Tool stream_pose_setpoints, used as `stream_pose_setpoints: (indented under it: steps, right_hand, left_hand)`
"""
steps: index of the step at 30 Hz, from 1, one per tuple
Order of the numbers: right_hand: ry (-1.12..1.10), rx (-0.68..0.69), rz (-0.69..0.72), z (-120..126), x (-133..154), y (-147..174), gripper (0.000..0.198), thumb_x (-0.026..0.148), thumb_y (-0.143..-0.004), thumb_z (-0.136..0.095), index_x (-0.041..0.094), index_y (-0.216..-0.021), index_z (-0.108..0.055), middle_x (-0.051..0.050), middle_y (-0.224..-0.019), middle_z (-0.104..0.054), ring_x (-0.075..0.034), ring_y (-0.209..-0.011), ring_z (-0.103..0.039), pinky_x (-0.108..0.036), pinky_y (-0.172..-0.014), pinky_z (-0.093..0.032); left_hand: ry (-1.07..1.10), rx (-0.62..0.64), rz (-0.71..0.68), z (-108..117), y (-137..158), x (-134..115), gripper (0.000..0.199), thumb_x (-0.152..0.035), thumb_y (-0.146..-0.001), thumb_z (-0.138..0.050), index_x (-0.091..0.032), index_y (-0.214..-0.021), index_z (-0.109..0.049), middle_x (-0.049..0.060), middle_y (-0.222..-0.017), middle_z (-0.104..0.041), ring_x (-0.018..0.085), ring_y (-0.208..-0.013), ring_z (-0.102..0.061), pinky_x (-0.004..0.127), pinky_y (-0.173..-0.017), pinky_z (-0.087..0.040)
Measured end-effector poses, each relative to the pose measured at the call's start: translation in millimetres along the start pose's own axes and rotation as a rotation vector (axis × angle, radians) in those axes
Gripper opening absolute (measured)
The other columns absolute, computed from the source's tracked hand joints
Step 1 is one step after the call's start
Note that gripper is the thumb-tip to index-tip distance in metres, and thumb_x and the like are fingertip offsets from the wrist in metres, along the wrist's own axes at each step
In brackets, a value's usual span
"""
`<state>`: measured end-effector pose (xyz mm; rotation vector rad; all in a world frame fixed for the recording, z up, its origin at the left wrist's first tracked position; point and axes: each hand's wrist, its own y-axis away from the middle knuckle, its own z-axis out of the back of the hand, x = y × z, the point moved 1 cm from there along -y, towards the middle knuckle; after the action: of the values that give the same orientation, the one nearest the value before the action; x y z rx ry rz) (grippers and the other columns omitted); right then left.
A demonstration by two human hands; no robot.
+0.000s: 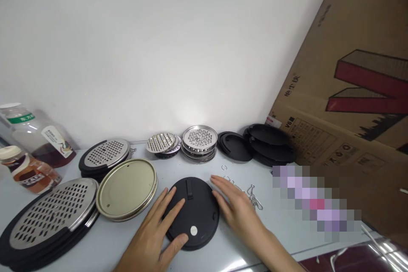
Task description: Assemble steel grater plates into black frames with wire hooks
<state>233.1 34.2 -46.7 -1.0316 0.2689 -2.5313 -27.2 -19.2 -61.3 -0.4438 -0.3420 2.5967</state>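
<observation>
A round black plastic lid point(193, 212) lies flat on the table, with a small raised tab at its far edge and a white dot near its front. My left hand point(156, 231) rests over the lid's left side, fingers spread and thumb on its top. At the right rim is my right hand point(237, 210), fingers stretched out and touching or almost touching the edge. Just beyond my right hand lie several thin wire clips point(254, 197), partly hidden by it. A stack of gold-coloured round metal plates point(127, 189) sits left of my left hand.
Black-rimmed grater discs stand in a near stack point(52, 212) and a far stack point(105, 153). Along the wall are small grater plates point(162, 142), metal grater discs point(199, 138) and black trays point(270, 144). Bottles point(30, 170) stand left; a large carton point(344, 136) leans right.
</observation>
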Motion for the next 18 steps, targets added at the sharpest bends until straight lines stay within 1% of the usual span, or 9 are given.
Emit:
stream_pose_setpoints:
  steps: [2, 3, 5, 6, 8, 10, 12, 15, 18]
  right_hand:
    - [0.023, -0.060, -0.063, 23.1, -6.8, -7.4, 0.030, 0.026, -0.096, -0.044, 0.021, -0.117, -0.065, -0.010, -0.116, -0.069, -0.025, -0.100, -0.066, -0.039, -0.091, -0.051]
    - [0.051, -0.040, -0.099, 33.9, -10.9, -11.3, 0.026, 0.024, -0.095, -0.045, 0.021, -0.109, -0.067, -0.009, -0.109, -0.071, -0.024, -0.090, -0.067, -0.037, -0.084, -0.052]
    - [0.106, 0.073, -0.127, 50.0, -18.3, -18.4, 0.021, 0.018, -0.089, -0.049, 0.021, -0.098, -0.068, -0.007, -0.097, -0.071, -0.023, -0.083, -0.065, -0.036, -0.078, -0.050]
    - [0.125, 0.129, -0.115, 54.6, -21.0, -21.3, 0.021, 0.015, -0.085, -0.051, 0.021, -0.096, -0.068, -0.006, -0.096, -0.070, -0.023, -0.086, -0.064, -0.035, -0.078, -0.049]
    - [0.149, 0.213, -0.067, 56.9, -24.0, -25.7, 0.026, 0.008, -0.078, -0.053, 0.021, -0.095, -0.066, -0.006, -0.097, -0.067, -0.024, -0.096, -0.060, -0.033, -0.083, -0.045]
    - [0.177, 0.247, -0.024, 53.6, -24.7, -29.2, 0.032, 0.003, -0.073, -0.051, 0.021, -0.096, -0.065, -0.006, -0.100, -0.065, -0.023, -0.101, -0.058, -0.030, -0.084, -0.043]
    - [0.231, 0.267, -0.021, 49.8, -25.2, -32.9, 0.034, 0.000, -0.072, -0.048, 0.020, -0.096, -0.064, -0.006, -0.098, -0.064, -0.022, -0.096, -0.059, -0.027, -0.079, -0.041]
    - [0.345, 0.286, -0.061, 48.8, -28.9, -40.8, 0.032, -0.001, -0.074, -0.046, 0.018, -0.092, -0.064, -0.007, -0.093, -0.065, -0.019, -0.082, -0.060, -0.025, -0.070, -0.038]
    - [0.406, 0.335, -0.076, 49.6, -36.2, -50.1, 0.028, -0.001, -0.071, -0.051, 0.019, -0.086, -0.065, -0.006, -0.088, -0.067, -0.018, -0.077, -0.060, -0.024, -0.064, -0.033]
  left_hand:
    - [-0.018, -0.002, 0.001, 0.4, -0.4, -0.4, 0.062, -0.038, -0.093, -0.056, -0.034, -0.150, -0.032, 0.001, -0.159, -0.029, 0.031, -0.142, -0.033, 0.046, -0.108, -0.042]
    - [-0.031, -0.001, 0.000, 0.5, -0.7, -0.6, 0.062, -0.038, -0.093, -0.056, -0.034, -0.150, -0.032, 0.002, -0.158, -0.029, 0.031, -0.142, -0.033, 0.047, -0.107, -0.043]
    - [-0.068, -0.009, -0.013, 0.4, -1.6, -0.8, 0.061, -0.038, -0.093, -0.055, -0.033, -0.149, -0.034, 0.003, -0.158, -0.030, 0.031, -0.141, -0.034, 0.047, -0.106, -0.044]
    - [-0.091, -0.017, -0.027, 0.4, -2.1, -0.8, 0.060, -0.038, -0.093, -0.055, -0.032, -0.149, -0.035, 0.003, -0.158, -0.031, 0.032, -0.141, -0.035, 0.048, -0.105, -0.045]
    - [-0.142, -0.035, -0.064, 0.7, -3.1, -0.5, 0.059, -0.037, -0.093, -0.055, -0.031, -0.148, -0.037, 0.004, -0.157, -0.033, 0.031, -0.140, -0.036, 0.048, -0.103, -0.047]
    - [-0.193, -0.050, -0.102, 2.4, -3.9, -0.2, 0.057, -0.037, -0.093, -0.055, -0.029, -0.147, -0.039, 0.005, -0.155, -0.036, 0.031, -0.139, -0.038, 0.047, -0.101, -0.050]
    - [-0.240, -0.059, -0.136, 5.5, -4.1, -0.2, 0.056, -0.039, -0.092, -0.055, -0.028, -0.145, -0.042, 0.005, -0.153, -0.039, 0.031, -0.137, -0.042, 0.046, -0.099, -0.052]
    - [-0.290, -0.058, -0.172, 11.2, -4.4, 0.7, 0.054, -0.042, -0.091, -0.057, -0.026, -0.142, -0.047, 0.007, -0.149, -0.045, 0.032, -0.133, -0.047, 0.045, -0.095, -0.056]
    - [-0.283, -0.042, -0.176, 16.0, -8.4, 1.2, 0.052, -0.046, -0.089, -0.059, -0.027, -0.137, -0.053, 0.007, -0.144, -0.052, 0.035, -0.129, -0.051, 0.049, -0.093, -0.057]
